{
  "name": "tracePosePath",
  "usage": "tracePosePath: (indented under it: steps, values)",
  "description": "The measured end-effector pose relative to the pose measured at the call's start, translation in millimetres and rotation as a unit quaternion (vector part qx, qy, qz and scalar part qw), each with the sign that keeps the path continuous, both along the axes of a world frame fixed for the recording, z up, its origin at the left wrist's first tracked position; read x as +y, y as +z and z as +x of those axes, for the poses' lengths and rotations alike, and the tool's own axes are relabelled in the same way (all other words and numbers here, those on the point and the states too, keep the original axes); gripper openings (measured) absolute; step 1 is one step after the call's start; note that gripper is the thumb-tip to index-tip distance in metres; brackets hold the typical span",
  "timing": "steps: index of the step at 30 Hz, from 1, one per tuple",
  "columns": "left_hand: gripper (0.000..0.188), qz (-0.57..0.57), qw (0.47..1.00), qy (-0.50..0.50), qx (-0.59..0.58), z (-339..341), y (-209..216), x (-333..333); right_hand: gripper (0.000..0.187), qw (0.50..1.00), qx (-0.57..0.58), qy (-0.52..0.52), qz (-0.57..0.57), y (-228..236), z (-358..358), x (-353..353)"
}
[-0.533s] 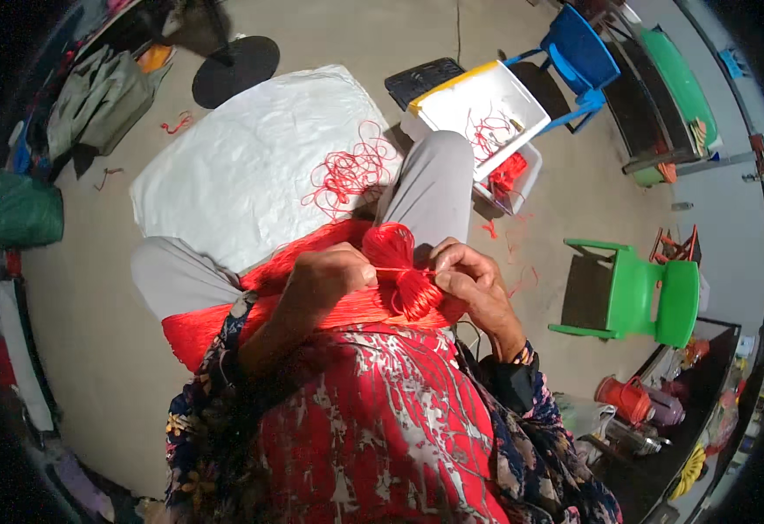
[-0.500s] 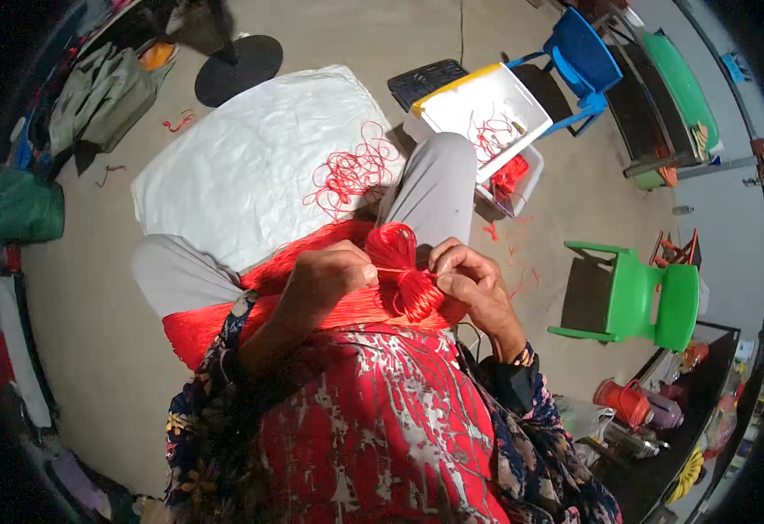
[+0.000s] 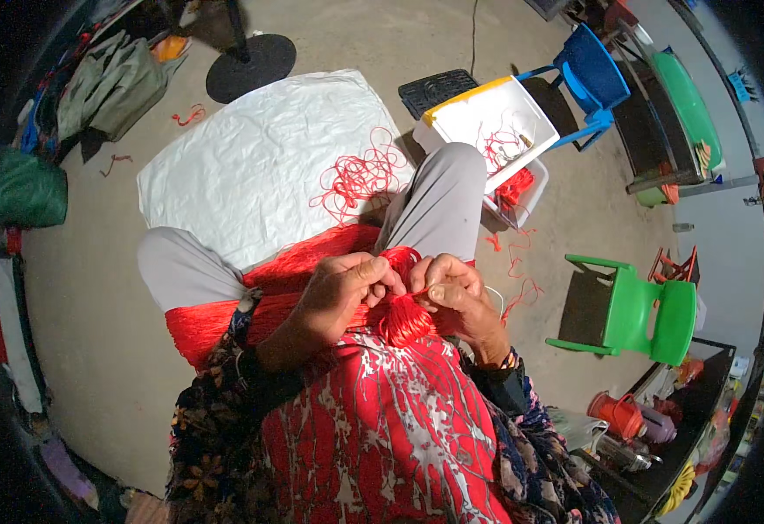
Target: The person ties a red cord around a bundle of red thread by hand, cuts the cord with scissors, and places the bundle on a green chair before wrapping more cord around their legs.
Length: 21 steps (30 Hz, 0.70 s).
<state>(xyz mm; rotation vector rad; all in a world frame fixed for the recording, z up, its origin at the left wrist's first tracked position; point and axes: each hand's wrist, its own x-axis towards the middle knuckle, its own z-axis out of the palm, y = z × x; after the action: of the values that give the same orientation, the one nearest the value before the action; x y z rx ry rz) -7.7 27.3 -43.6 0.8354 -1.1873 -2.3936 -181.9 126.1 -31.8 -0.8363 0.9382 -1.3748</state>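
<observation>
Across my lap lies a thick hank of glossy red cord (image 3: 268, 314). At its right end the strands bunch into a looped bundle (image 3: 406, 325), narrowed at a neck with a thin red cord around it. My left hand (image 3: 347, 290) is closed at the left of that neck, thumb and fingers pinched together; its fingertips partly hide what they grip, apparently the thin cord. My right hand (image 3: 459, 301) pinches the thin cord between thumb and forefinger on the other side. Both hands sit close together over the bundle.
A white sheet (image 3: 242, 166) covers the floor ahead, with tangled red cord (image 3: 356, 183) on it. Right of my knee stand a white box (image 3: 452, 122) and a bin with red cord (image 3: 515, 192). A blue chair (image 3: 587, 70) and green chair (image 3: 631, 314) stand at the right.
My hands have come closer together at the neck of the bundle. The left hand has moved right, and the stretch of thin cord between the hands has shortened. The view has shifted slightly.
</observation>
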Motion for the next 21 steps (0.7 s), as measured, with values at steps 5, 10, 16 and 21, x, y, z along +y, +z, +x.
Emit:
tracePosePath:
  steps: [5, 10, 16, 21]
  values:
    - [0.038, 0.009, 0.999, 0.003, -0.043, 2, 14, 0, 0.017, 0.983, -0.169, 0.034, 0.068, -4, 9, 2]
    - [0.036, -0.094, 0.992, -0.006, -0.085, 18, -6, -8, 0.018, 0.99, -0.073, 0.081, 0.091, -3, 9, 13]
    - [0.027, -0.001, 0.996, -0.038, -0.085, 9, -9, -3, 0.012, 0.985, -0.023, 0.123, 0.116, -13, -3, 20]
    - [0.014, -0.013, 0.995, -0.086, -0.048, 4, 3, 0, 0.012, 0.986, 0.168, 0.004, 0.018, 1, 2, 5]
